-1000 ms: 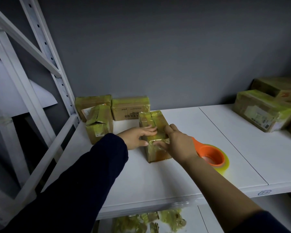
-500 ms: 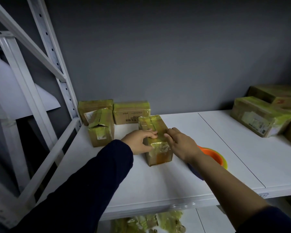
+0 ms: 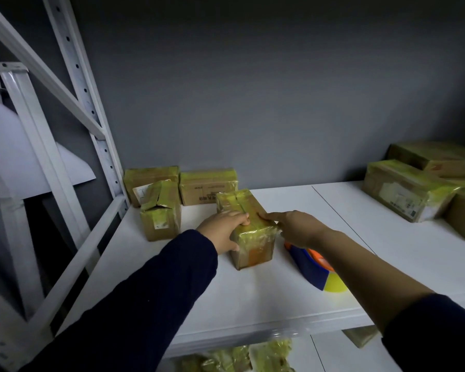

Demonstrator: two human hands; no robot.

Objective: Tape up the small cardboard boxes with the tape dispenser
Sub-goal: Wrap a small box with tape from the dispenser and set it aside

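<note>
A small cardboard box (image 3: 253, 237) wrapped in yellowish tape lies on the white shelf (image 3: 253, 296), long side pointing away from me. My left hand (image 3: 220, 232) clasps its left side, fingers over the top edge. My right hand (image 3: 293, 226) presses on its right top edge, fingers flat on the tape. The tape dispenser (image 3: 317, 269), orange and blue with a yellow roll, lies on the shelf under my right forearm, partly hidden.
Three taped small boxes stand at the back left: (image 3: 160, 213), (image 3: 148, 181), (image 3: 207, 186). Larger taped boxes (image 3: 406, 191) sit at the right. A white rack upright (image 3: 91, 116) rises at left. More taped boxes show on the shelf below (image 3: 239, 355).
My right hand has slid from the box's top middle to its right edge. The view has tilted down a little, so the dispenser shows more under my forearm.
</note>
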